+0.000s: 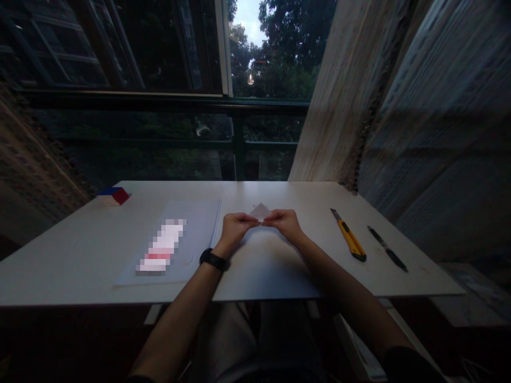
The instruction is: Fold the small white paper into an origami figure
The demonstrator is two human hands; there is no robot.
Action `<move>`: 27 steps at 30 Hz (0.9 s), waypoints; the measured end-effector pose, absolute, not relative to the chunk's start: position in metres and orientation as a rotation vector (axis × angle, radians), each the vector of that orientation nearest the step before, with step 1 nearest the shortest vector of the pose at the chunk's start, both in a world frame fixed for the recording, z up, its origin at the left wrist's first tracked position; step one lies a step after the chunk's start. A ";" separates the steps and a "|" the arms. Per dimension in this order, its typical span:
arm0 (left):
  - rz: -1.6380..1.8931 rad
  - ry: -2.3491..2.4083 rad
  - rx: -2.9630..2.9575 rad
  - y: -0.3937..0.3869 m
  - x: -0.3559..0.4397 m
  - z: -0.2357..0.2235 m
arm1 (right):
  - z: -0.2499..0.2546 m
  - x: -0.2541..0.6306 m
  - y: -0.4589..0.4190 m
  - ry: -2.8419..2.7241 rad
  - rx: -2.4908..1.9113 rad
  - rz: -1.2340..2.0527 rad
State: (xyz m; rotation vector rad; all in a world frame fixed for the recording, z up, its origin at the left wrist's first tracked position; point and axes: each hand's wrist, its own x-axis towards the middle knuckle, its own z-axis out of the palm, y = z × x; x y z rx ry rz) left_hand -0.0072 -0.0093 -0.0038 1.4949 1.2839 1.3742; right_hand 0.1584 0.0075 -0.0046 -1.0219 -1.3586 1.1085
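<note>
A small folded piece of white paper point(261, 210) is held up over the middle of the white table, its pointed top away from me. My left hand point(236, 227) pinches its left lower corner between thumb and fingers, and a dark watch sits on that wrist. On the other side my right hand point(285, 221) grips the right lower corner in the same way. The fingertips of both hands nearly meet at the paper's near edge. Fine creases in the paper are too small to make out.
Left of my hands lie white paper sheets point(202, 234) with a blurred-out patch. A blue and red block point(114, 196) stands at the far left. To the right are a yellow utility knife point(349, 236), blade out, and a black pen point(387, 248). The white table point(263, 276) faces a window.
</note>
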 end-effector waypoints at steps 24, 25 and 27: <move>1.390 1.039 1.255 -0.015 -0.004 0.006 | -0.008 0.154 0.004 -1.263 -0.884 1.268; 1.383 1.040 1.249 -0.015 -0.004 0.006 | -0.008 0.154 0.004 -1.255 -0.882 1.284; 1.361 1.038 1.239 -0.014 -0.004 0.004 | -0.007 0.153 0.003 -1.232 -0.887 1.310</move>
